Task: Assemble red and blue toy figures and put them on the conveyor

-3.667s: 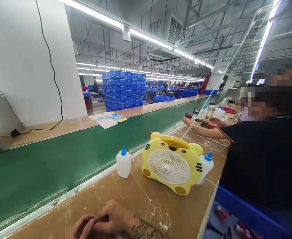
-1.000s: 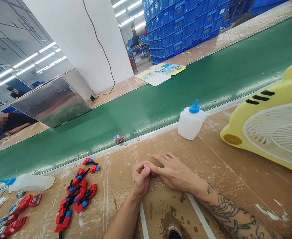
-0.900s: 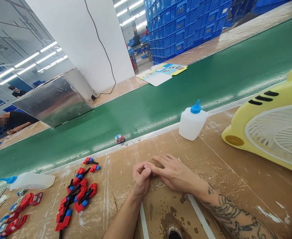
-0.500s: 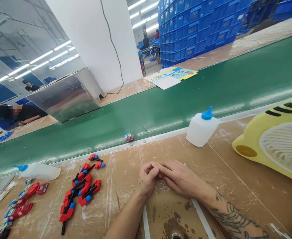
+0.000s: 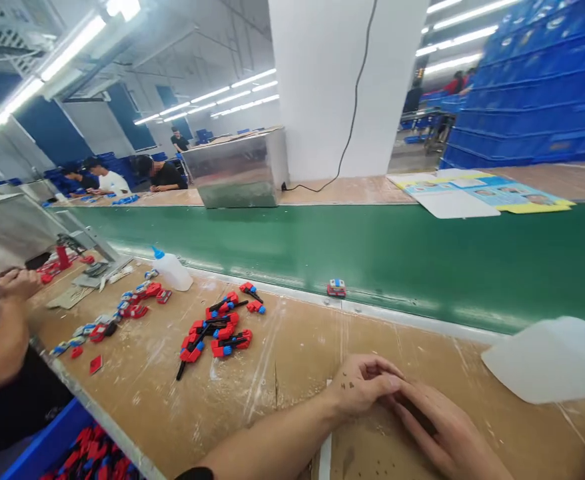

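My left hand [image 5: 365, 385] rests on the brown tabletop at the lower right, its fingers curled and its thumb meeting the fingers of my right hand [image 5: 440, 420]. Both hands touch at the fingertips; whether anything sits between them is hidden. Left of them lies a pile of red, blue and black toy parts [image 5: 215, 327]. Beyond the hands, a small red and white toy piece [image 5: 336, 287] stands at the near edge of the green belt [image 5: 292, 247].
A white bottle [image 5: 547, 360] with a blue cap is at the right, another bottle [image 5: 173, 272] at the left. Further left are toy pieces [image 5: 135, 303], a co-worker's hands [image 5: 17, 283] and a blue bin [image 5: 47, 443]. Flattened printed card [image 5: 487, 192] lies across the belt.
The view has swung left, bringing a nearby co-worker and the blue bin into sight. My hands are still together and appear lower and further right. The yellow object has left the view.
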`<state>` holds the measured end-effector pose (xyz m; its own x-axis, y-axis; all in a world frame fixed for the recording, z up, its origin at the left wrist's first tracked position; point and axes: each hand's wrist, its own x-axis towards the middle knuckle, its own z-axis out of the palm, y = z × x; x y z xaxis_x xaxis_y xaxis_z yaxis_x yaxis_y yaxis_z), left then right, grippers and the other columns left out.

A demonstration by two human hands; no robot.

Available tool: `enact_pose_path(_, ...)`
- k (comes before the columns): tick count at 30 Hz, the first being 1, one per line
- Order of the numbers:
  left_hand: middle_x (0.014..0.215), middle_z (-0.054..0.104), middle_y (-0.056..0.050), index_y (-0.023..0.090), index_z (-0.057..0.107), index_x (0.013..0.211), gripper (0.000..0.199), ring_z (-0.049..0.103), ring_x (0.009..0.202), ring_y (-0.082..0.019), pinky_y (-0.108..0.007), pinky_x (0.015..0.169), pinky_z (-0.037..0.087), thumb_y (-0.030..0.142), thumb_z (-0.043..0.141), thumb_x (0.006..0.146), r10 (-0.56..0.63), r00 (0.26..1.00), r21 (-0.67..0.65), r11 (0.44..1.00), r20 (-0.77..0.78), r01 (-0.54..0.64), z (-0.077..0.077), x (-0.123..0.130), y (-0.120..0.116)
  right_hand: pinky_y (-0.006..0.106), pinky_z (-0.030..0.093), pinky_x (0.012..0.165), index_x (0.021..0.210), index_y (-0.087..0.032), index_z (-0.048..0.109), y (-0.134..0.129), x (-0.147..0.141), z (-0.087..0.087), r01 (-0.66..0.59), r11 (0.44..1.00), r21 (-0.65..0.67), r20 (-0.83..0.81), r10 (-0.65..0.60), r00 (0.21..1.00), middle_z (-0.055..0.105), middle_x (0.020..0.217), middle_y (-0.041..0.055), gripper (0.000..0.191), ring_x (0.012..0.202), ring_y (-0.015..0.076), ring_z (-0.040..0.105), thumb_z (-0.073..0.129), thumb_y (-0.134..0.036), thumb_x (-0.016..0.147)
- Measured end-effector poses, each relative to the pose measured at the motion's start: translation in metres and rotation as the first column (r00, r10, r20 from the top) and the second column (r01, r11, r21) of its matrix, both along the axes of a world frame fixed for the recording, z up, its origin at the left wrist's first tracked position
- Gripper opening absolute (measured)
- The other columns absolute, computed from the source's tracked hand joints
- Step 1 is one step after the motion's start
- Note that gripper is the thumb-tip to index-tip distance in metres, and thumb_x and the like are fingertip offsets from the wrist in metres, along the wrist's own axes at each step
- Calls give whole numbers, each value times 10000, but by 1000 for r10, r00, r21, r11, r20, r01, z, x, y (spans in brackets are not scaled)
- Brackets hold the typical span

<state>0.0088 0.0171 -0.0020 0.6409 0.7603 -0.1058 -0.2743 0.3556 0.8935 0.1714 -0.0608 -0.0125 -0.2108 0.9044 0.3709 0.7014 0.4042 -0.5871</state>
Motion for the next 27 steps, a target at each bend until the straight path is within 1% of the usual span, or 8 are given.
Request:
enact_pose_path(6,653,586,5,127,693,982,415,532,553,-103,-237,575,438,397,727,669,103,995,104,989,-3,-102,0,0,-1,279,598,769,1199,-227,648,7,11,-6,202,975,-95,-152,-215,965,739,1010,71,384,940,251,710,578,-426,879)
enact_pose_path(9,741,633,-24,146,700,981,324,565,638,-134,-253,620,459,332,657,720,169,966,379,921,-193,-86,8,-12,-2,266,593,675,1178,-216,664,9,4,-2,308,938,-158,-232,-338,912,740,926,48,455,838,242,714,580,-503,835)
enact_pose_path(13,859,677,-64,184,705,884,173,604,801,-202,-324,798,482,244,637,736,385,785,824,500,-486,265,30,-70,3,345,578,695,1117,-232,684,14,-1,-2,374,889,-263,-258,-439,861,736,880,52,510,826,277,707,591,-584,759)
enact_pose_path(15,891,666,-73,194,688,872,134,599,862,-218,-336,847,471,233,611,771,555,650,852,394,-520,345,42,-122,6,403,570,690,1062,-240,687,28,4,-5,370,878,-304,-238,-446,863,730,843,72,523,806,313,706,602,-618,711)
enact_pose_path(18,1005,630,-88,196,665,971,191,562,999,-240,-348,911,447,208,520,847,790,332,857,465,-515,223,54,-208,4,446,555,671,1088,-232,636,72,13,-9,309,893,-327,-233,-393,890,711,883,127,550,770,336,698,569,-623,708)
enact_pose_path(21,1169,562,-125,189,616,1135,355,523,1088,-278,-409,983,410,134,513,800,777,77,766,592,-625,251,59,-270,-3,464,544,766,1256,-146,536,128,6,-3,354,906,-233,-145,-392,908,656,1099,193,654,844,339,684,510,-543,736)
enact_pose_path(24,1174,557,-120,202,622,1131,392,547,1079,-266,-381,978,423,97,520,768,712,89,692,634,-697,346,61,-295,-10,494,445,973,1287,-79,523,171,-17,8,389,921,-11,31,-388,921,575,1252,232,620,1102,369,589,476,-378,746)
enact_pose_path(27,1124,581,-114,195,640,1104,375,576,1051,-248,-347,944,448,94,502,771,703,158,704,614,-694,358,61,-294,-19,498,387,1004,1054,-140,670,188,-36,18,306,949,77,151,-314,937,595,1195,201,356,1140,372,532,495,-235,758)
